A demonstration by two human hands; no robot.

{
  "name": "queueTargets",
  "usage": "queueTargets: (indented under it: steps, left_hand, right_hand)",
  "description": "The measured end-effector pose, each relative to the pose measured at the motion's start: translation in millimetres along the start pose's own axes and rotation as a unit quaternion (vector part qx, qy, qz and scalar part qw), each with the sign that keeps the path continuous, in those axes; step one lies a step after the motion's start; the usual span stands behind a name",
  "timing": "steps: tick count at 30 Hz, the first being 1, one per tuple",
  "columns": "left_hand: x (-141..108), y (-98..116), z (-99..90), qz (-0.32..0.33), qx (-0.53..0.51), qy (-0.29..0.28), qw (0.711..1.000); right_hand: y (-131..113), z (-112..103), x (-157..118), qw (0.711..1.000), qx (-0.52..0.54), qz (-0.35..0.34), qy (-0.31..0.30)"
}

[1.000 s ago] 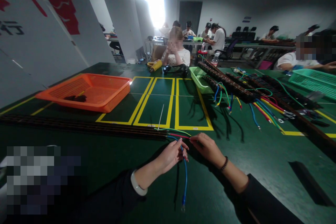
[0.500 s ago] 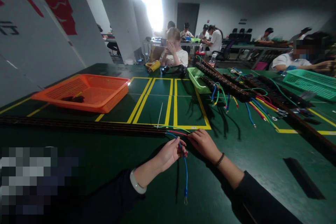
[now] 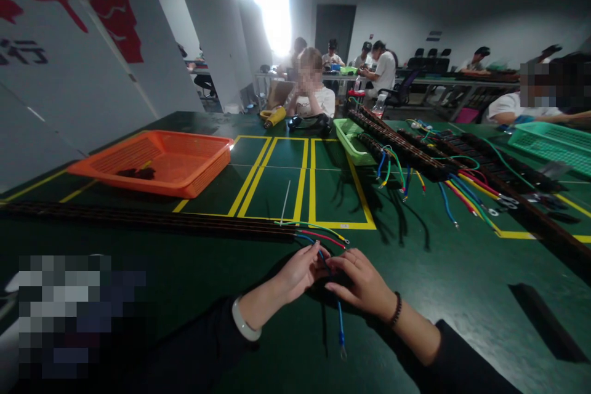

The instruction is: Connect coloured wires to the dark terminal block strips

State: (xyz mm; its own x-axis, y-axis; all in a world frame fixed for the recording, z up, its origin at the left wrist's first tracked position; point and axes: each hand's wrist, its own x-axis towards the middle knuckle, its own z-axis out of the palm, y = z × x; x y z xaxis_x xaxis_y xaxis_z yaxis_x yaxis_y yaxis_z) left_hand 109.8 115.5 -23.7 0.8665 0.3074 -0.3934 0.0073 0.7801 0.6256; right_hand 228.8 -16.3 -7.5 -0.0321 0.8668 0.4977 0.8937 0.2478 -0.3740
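Note:
A long dark strip lies across the left of the table, with green, red and blue wires coming out of its right end. My left hand pinches the blue wire near that end; the wire's ring terminal hangs toward me. Beside it, my right hand has its fingers curled at the blue wire, thumb apart from them; whether it grips the wire is unclear. The red wire and the green wire lie loose just beyond my hands, both tips showing.
An orange basket stands at the left. Wired dark strips lie across a light green basket at the right. A flat black piece lies at the near right. A yellow tool and a seated person are across the table.
My right hand has moved off the red and green wire tips, nearer to me, to the blue wire beside my left hand. The view has shifted slightly.

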Motion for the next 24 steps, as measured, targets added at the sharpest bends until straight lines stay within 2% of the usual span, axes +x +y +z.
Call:
queueTargets:
  steps: [4, 9, 13, 17, 20, 24]
  left_hand:
    - [0.5, -0.6, 1.4, 0.021, -0.029, -0.027, 0.999]
    - [0.4, -0.2, 2.6, 0.013, -0.037, -0.017, 0.999]
    - [-1.4, 1.5, 5.4, 0.014, -0.013, -0.031, 0.999]
    - [-4.1, -0.2, 8.6, -0.002, 0.061, -0.037, 0.997]
    - [-5.9, -2.2, 9.4, -0.017, 0.13, -0.057, 0.99]
    - [-6.7, -2.6, 7.8, -0.019, 0.172, -0.091, 0.981]
  right_hand:
    - [-7.8, 3.7, -7.6, 0.993, 0.03, 0.107, -0.037]
    - [-4.2, 7.5, -12.8, 0.983, 0.036, 0.169, -0.067]
    - [1.7, 7.6, -12.6, 0.983, 0.038, 0.168, -0.06]
    - [11.1, 4.3, -13.1, 0.987, 0.027, 0.154, -0.031]
    - [16.5, 1.7, -13.8, 0.985, -0.001, 0.162, -0.051]
    - [16.9, -1.3, -12.4, 0.979, -0.046, 0.167, -0.11]
